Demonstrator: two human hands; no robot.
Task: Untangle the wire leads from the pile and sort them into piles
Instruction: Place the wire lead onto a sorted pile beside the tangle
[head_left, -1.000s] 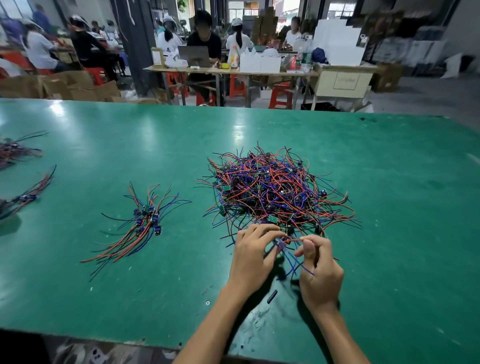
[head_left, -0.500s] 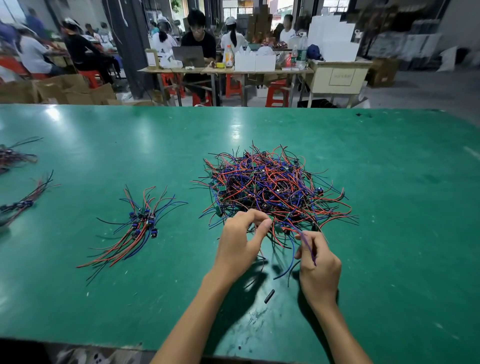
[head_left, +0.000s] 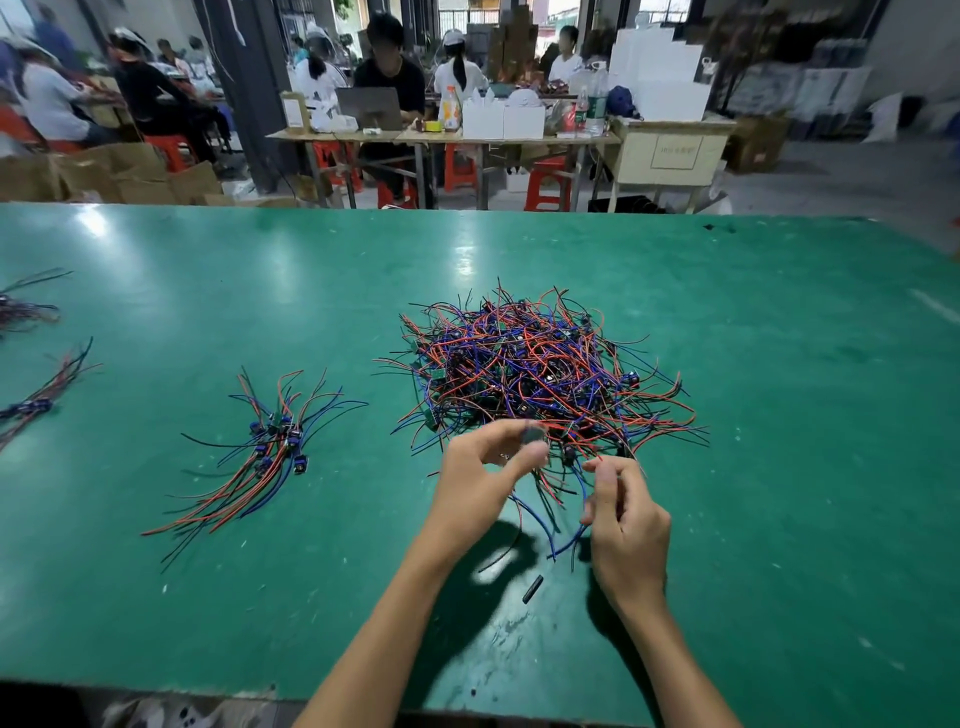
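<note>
A tangled pile of red, blue and black wire leads (head_left: 540, 364) lies in the middle of the green table (head_left: 779, 415). At its near edge my left hand (head_left: 483, 478) pinches a small dark connector between thumb and fingertips, lifted slightly off the table. My right hand (head_left: 626, 519) sits just to the right, its fingers curled round thin blue and red wires that hang down from the pile's edge. A sorted bunch of leads (head_left: 260, 457) lies fanned out to the left.
Two more bunches of leads (head_left: 36, 405) lie at the far left edge, one of them behind the other (head_left: 26, 309). A short black tube piece (head_left: 532, 588) lies on the table between my forearms. People work at tables beyond the far edge.
Both hands have lifted a little from the table at the pile's near edge. The left hand's pinch has risen and the wires in the right hand now hang longer below it.
</note>
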